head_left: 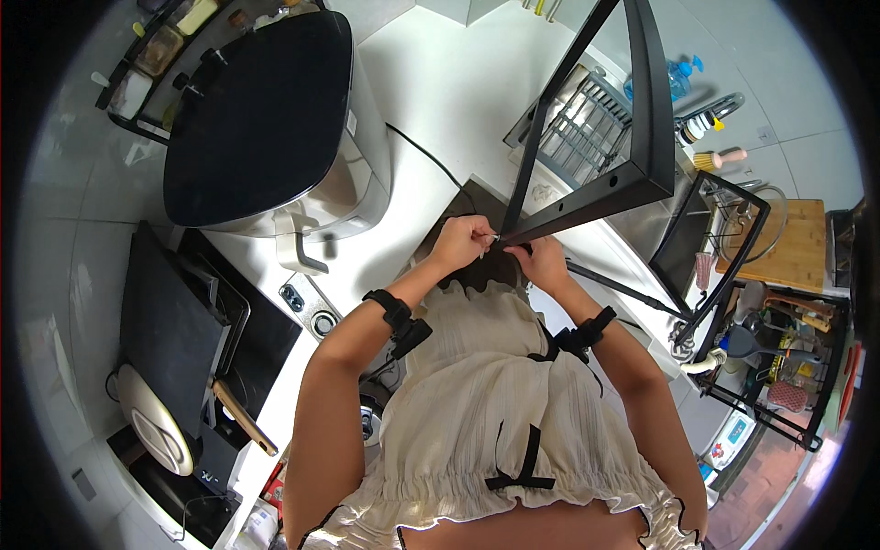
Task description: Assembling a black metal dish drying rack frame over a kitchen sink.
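A black metal frame (591,200) made of square tubes, with round holes along one bar, rises from in front of me toward the far right. Its near corner meets both of my hands. My left hand (465,242) pinches a small silvery piece, perhaps a screw, against that corner; the fingers mostly hide it. Just to the right, my right hand (543,263) grips the same corner, its thumb against the tube and the other fingers partly hidden behind. Black bands with small boxes circle both wrists.
A large pot-like appliance with a black lid (261,119) stands at the far left. Below it lie a phone (307,304) and a pan (156,422) near the stove. To the right are a dish rack (587,128), a wooden board (779,246) and a utensil shelf (779,357).
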Tool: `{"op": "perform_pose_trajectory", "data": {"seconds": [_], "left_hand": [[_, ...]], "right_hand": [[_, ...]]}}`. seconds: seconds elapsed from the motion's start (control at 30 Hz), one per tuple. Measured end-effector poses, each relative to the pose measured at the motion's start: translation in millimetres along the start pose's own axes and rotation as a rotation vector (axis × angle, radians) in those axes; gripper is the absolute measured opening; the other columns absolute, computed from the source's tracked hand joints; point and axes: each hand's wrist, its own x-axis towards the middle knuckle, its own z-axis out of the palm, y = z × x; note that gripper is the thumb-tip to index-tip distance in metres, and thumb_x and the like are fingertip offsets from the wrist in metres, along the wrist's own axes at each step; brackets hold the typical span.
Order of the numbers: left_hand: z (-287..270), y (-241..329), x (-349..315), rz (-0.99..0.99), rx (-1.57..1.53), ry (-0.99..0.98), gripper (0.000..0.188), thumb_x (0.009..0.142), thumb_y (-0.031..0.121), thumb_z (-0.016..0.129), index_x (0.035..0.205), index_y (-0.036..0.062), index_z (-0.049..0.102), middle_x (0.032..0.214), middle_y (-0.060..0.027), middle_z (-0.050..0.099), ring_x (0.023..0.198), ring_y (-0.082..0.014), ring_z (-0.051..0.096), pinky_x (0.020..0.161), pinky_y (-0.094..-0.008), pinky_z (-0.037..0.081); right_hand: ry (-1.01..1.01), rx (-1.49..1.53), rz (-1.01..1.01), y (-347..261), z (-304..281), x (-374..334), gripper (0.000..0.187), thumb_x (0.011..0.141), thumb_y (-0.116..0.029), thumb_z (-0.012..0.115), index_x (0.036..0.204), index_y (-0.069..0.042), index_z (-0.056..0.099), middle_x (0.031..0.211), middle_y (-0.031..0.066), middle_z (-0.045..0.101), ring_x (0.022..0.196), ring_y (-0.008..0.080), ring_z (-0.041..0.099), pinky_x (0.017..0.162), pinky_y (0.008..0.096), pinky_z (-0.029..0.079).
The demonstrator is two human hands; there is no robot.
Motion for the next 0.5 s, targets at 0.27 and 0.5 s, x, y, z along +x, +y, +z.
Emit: {"op": "perform_pose_trajectory", "data": {"seconds": [0.27, 0.5], "left_hand": [[-12, 10, 14, -0.187, -0.01, -0.202, 0.006, 0.082, 0.0, 0.056, 0.076, -0.0009, 0.059, 0.065, -0.0055, 0.061, 0.056, -0.011, 0.06, 0.05, -0.0237, 0.051], [-17, 18, 30, -0.438, -0.063, -0.317, 0.006, 0.081, 0.002, 0.057, 0.075, -0.0004, 0.057, 0.065, -0.0066, 0.061, 0.056, -0.0152, 0.063, 0.049, -0.0256, 0.052]], "right_hand": [[0.003, -0.003, -0.015, -3, -2, 2, 0.025, 0.073, -0.013, 0.07, 0.093, -0.006, 0.057, 0.082, 0.0147, 0.062, 0.074, 0.0358, 0.059, 0.062, 0.0405, 0.047], [0.018, 0.005, -0.03, 3, 1, 0, 0.026, 0.073, -0.014, 0.07, 0.093, -0.005, 0.057, 0.081, 0.0148, 0.062, 0.073, 0.0355, 0.06, 0.063, 0.0406, 0.047]]}}
